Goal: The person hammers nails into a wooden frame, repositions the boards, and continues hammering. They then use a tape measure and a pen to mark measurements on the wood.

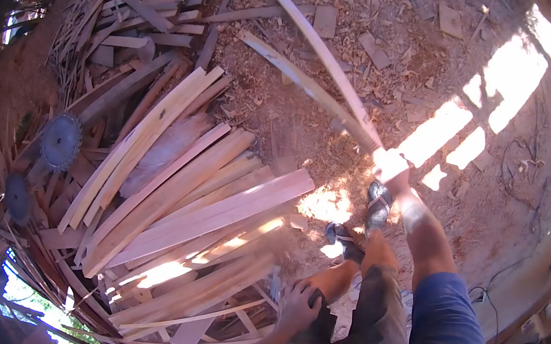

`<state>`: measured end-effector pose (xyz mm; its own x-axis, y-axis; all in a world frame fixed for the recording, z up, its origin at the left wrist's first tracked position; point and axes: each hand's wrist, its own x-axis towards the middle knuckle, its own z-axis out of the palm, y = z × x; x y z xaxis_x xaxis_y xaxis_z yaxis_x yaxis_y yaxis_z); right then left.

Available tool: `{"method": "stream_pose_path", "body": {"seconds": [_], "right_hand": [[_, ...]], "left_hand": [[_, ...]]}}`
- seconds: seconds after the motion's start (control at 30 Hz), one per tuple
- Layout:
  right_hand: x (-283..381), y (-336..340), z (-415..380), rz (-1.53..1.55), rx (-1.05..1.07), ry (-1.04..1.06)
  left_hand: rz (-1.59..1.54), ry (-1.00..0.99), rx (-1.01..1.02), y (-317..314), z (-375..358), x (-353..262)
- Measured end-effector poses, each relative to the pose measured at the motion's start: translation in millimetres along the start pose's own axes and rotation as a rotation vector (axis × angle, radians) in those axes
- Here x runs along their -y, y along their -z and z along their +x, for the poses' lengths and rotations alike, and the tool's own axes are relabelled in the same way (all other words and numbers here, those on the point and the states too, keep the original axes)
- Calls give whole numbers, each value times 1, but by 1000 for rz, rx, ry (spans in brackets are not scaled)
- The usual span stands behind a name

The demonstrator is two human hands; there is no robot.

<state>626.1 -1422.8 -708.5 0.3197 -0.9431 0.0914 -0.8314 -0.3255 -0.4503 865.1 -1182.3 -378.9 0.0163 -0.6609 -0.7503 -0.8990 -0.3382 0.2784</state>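
My right hand [395,173], bright with sunlight and a little blurred, is closed around the near ends of two long wooden strips. The paler strip [328,60] and the greyer strip [302,83] spread apart in a narrow V away from me, over the shavings-covered ground. My left hand [299,307] lies on my left thigh near the knee, against the dark shorts, its fingers laid over the leg. Beside it on the left is a heap of cut wooden boards [211,226], with one broad pinkish board [234,212] on top.
Two round toothed saw blades [61,143] stand at the far left. More thin offcuts [147,10] are piled at the upper left. Wood scraps [325,21] and shavings litter the ground. Sunlit patches and a thin cable [493,301] appear on the right. My sandalled feet [378,204] stand below the right hand.
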Motion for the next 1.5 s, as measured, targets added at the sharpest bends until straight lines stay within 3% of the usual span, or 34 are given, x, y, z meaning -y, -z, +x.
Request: {"method": "stream_pose_path", "body": {"seconds": [0.07,0.13,0.17,0.23,0.27,0.33,0.4,0.47,0.5,0.57,0.67,0.73,0.8,0.9,1.0,1.03,1.13,1.17,1.23,1.33,1.37,1.5], "right_hand": [[64,65,21,86,350,-149],[110,134,48,270,915,-438],[134,181,57,494,850,-558],[151,220,35,855,625,-279],[166,242,26,859,656,-253],[196,286,6,867,718,-201],[245,355,-8,884,779,-269],[276,401,-34,874,920,-458],[276,393,-67,921,786,-352],[285,434,-94,804,821,-486],[271,474,-160,661,598,-605],[260,494,-192,525,616,-713],[223,472,-253,320,704,-864],[188,452,-326,455,585,-981],[173,434,-348,732,485,-1239],[139,414,-375,675,720,-1380],[110,402,-401,667,846,-1599],[109,402,-395,699,840,-1621],[109,389,-378,773,801,-1659],[106,373,-408,630,813,-1483],[109,377,-383,638,825,-1555],[104,374,-390,487,927,-1477]], "left_hand": [[33,-45,11,6,-8,-3],[29,-87,-1,-7,-15,10],[-18,-89,38,4,-19,6],[-642,154,153,-18,2,27],[-989,35,105,-17,24,29],[-1602,-10,105,33,39,-14],[-2106,153,242,120,12,-86],[-2299,-251,285,118,22,-90],[-2248,-200,184,119,25,-91],[-2155,-47,-10,114,26,-81],[-1850,286,69,89,33,-46],[-1298,376,210,55,37,-18],[-944,366,341,17,40,3],[-793,329,292,-41,60,22],[-714,313,165,-94,104,35],[-681,306,140,-113,129,37],[-518,320,25,-128,195,33],[-367,390,3,-125,218,28],[-245,331,-180,-166,273,47],[-240,486,-88,-211,351,83],[-241,439,-113,-199,351,73],[-352,308,-105,-165,357,71]]}}
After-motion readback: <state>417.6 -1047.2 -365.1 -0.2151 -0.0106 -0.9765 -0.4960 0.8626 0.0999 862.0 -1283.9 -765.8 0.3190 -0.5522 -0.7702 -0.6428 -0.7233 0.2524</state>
